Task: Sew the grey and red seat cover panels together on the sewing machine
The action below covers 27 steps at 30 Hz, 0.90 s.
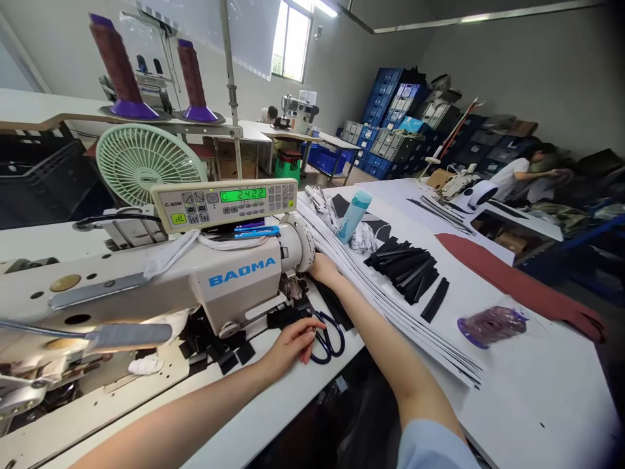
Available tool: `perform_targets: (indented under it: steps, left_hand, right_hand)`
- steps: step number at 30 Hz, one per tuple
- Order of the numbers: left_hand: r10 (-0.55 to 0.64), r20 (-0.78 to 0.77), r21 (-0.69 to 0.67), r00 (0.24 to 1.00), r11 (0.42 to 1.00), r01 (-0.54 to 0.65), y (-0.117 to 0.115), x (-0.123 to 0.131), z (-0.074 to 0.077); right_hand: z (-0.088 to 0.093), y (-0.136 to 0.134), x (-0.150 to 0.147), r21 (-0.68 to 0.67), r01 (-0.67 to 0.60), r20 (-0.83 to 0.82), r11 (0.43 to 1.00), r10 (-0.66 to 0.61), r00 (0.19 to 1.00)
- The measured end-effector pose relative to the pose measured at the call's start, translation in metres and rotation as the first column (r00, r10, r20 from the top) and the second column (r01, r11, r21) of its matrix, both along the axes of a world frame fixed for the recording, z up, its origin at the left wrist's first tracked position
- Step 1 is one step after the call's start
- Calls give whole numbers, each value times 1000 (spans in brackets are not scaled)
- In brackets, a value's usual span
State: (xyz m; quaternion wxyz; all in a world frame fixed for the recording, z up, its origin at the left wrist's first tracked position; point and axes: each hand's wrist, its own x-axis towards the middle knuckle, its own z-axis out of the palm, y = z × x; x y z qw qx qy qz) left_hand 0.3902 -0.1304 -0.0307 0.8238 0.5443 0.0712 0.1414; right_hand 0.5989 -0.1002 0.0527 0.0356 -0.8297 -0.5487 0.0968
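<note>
My left hand [296, 340] is low over the white table edge, fingers curled together beside a pair of dark-handled scissors [336, 335]. The fingertips overlap one handle loop; what they pinch, if anything, is hidden. My right arm stretches forward, and my right hand [323, 268] is at the handwheel [303, 244] end of the white sewing machine [239, 277]. Its fingers are mostly out of sight behind the wheel. Small black fabric pieces [227, 355] lie under and in front of the machine, and more black material sits near the needle area.
Long white strips with black edges [390, 303] run along the table at right. Beyond them are a pile of black strips [407, 267], a turquoise bottle [354, 217], a wrapped thread spool [491, 326] and a reddish fabric piece [512, 277]. A control panel [227, 203] tops the machine.
</note>
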Motion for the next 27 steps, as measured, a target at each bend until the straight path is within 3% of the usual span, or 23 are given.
perform_targets:
  steps: [5, 11, 16, 19, 23, 27]
  left_hand:
    - [-20, -11, -8, 1000, 1000, 20, 1, 2, -3]
    - [-22, -21, -5, 1000, 1000, 22, 2, 1, -2]
    - [-26, -27, -22, 999, 999, 26, 2, 1, 0]
    - [-20, -31, -34, 999, 999, 19, 2, 1, -1]
    - [4, -37, -60, 999, 998, -6, 2, 1, -2]
    - [30, -31, -91, 999, 995, -33, 2, 1, -4]
  right_hand:
    - [1, -10, 5, -20, -74, -59, 997, 73, 996]
    - [1, 1, 0, 39, -11, -56, 999, 13, 998]
    - [11, -28, 9, 78, -151, -169, 985, 162, 972]
    - [1, -33, 9, 93, -129, -226, 987, 147, 963]
    - [-20, -20, 3, 124, -12, -264, 992, 45, 963]
    - [-21, -2, 9, 123, -26, -344, 992, 67, 937]
